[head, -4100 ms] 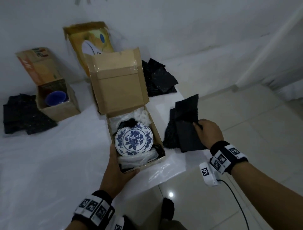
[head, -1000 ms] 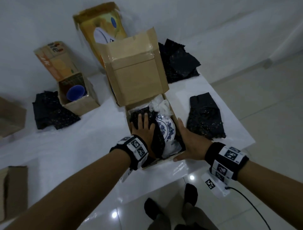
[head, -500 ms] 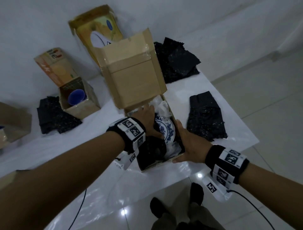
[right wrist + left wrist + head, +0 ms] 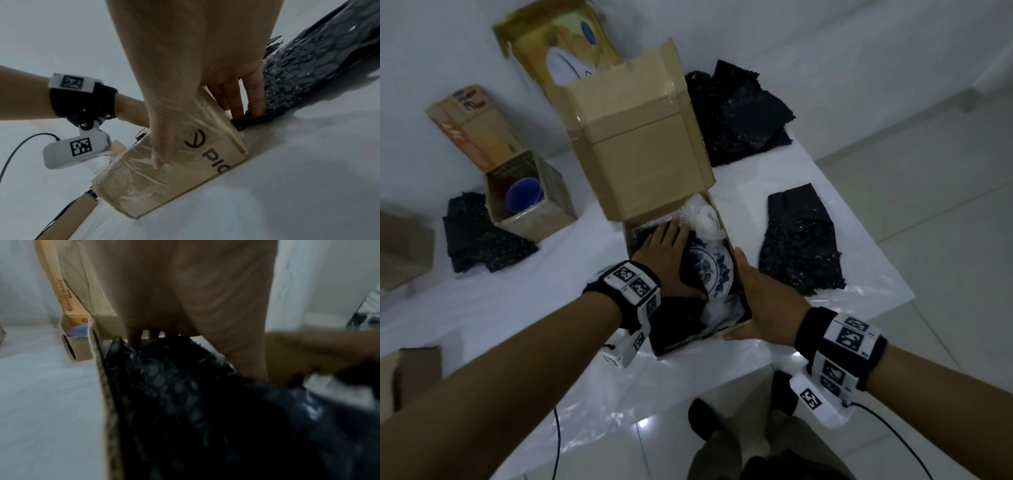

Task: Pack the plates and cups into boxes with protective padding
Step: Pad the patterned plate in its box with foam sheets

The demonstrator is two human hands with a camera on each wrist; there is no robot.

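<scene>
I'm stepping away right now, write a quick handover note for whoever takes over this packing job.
Left hand: flat, pressing black padding into the open box.
Right hand: flat against the box's outer right side, steadying it.
Plate: in the box, part covered by padding, white wrap behind it.
Blue cup: in the small box, far left, uncovered.
Spare padding: right of the box.
Left: cover the plate, close the box, pad the cup.

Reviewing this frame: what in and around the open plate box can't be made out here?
- Left part of the plate: head view, covered by the left hand and black padding.
- Left hand's fingers: left wrist view, blurred.
- Box interior: right wrist view, hidden by its wall and the right hand.
</scene>
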